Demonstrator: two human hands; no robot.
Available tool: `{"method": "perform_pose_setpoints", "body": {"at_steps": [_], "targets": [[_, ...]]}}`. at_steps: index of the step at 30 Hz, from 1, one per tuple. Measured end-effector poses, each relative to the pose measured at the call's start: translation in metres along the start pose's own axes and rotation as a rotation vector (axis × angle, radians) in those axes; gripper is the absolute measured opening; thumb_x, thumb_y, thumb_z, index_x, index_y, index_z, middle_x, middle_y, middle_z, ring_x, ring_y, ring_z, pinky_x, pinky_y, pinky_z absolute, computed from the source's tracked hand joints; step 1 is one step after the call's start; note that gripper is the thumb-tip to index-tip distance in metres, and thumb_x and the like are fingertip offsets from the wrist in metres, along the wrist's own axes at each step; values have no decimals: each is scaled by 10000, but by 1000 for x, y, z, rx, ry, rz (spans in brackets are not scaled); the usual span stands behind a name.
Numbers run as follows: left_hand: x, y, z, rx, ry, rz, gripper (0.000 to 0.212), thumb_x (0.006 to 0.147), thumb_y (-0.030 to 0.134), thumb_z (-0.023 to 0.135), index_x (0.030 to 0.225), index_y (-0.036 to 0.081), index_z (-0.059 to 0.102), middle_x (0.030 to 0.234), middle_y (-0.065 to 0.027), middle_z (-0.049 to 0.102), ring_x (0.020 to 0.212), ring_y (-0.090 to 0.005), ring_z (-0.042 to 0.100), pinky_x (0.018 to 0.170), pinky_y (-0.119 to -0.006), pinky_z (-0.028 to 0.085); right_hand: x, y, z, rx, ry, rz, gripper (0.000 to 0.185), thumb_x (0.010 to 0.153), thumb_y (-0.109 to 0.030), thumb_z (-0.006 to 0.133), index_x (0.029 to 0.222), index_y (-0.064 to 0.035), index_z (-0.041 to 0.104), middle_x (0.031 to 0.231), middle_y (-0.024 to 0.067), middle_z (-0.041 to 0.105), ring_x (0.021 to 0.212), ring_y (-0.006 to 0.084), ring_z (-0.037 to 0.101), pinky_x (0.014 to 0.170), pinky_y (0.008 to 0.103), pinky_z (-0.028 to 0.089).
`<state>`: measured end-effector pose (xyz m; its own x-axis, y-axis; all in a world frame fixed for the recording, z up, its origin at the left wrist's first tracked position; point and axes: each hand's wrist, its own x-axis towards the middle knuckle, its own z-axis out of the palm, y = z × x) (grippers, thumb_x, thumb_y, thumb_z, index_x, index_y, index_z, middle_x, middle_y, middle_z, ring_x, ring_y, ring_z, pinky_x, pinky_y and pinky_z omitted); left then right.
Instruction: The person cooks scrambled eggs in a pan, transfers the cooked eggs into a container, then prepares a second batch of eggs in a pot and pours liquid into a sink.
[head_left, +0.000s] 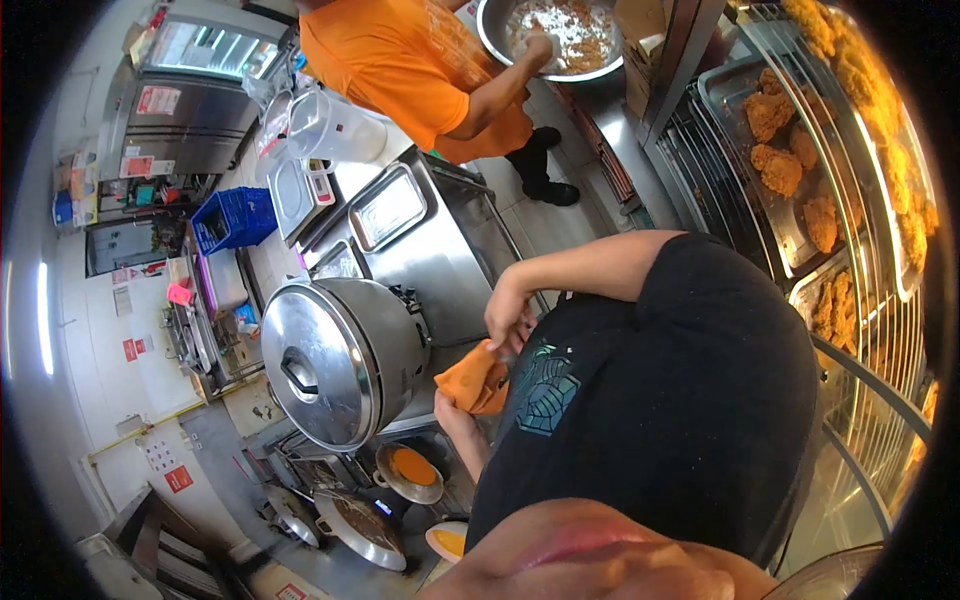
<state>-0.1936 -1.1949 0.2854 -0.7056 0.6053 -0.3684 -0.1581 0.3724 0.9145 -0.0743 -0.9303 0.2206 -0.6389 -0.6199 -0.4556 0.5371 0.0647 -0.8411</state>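
Observation:
Before my torso, my left hand (454, 418) supports a folded orange packet (466, 379), paper or cloth, from below. Part of this hand is hidden behind the packet. My right hand (511, 315) reaches in from above with bent fingers, and its thumb and fingertips hold the packet's upper edge. Just beyond the packet stands a large, lidded stainless-steel pot (330, 367), perhaps a rice cooker. It rests beside a steel worktop (450, 285).
A co-worker in an orange shirt (397, 67) has a hand in a metal bowl (491, 45) of white flour. On the worktop lies a steel tray (390, 206), near a scale (294, 195) and blue basket (234, 217). Fried chicken (776, 171) fills racks behind me. A pan (411, 487) holds orange sauce.

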Motion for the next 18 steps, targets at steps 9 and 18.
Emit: {"method": "perform_pose_setpoints", "body": {"at_steps": [9, 18], "targets": [[-3, 10, 23, 35, -304, -136, 334, 988, 273, 677, 1150, -8, 594, 1028, -79, 674, 848, -160, 651, 716, -293, 540, -47, 52, -31, 117, 275, 119, 662, 1029, -554, 453, 1465, -58, 487, 1243, 202, 660, 1040, 363, 677, 939, 483, 520], [-3, 22, 22, 9, -275, -135, 267, 971, 179, 702, 1137, 0, 593, 1026, -56, 682, 889, -128, 643, 813, -277, 521, -58, 72, -42, 146, 448, 37, 749, 1017, -574, 468, 1530, -36, 372, 1265, 183, 660, 956, 331, 704, 850, 440, 568]]}}
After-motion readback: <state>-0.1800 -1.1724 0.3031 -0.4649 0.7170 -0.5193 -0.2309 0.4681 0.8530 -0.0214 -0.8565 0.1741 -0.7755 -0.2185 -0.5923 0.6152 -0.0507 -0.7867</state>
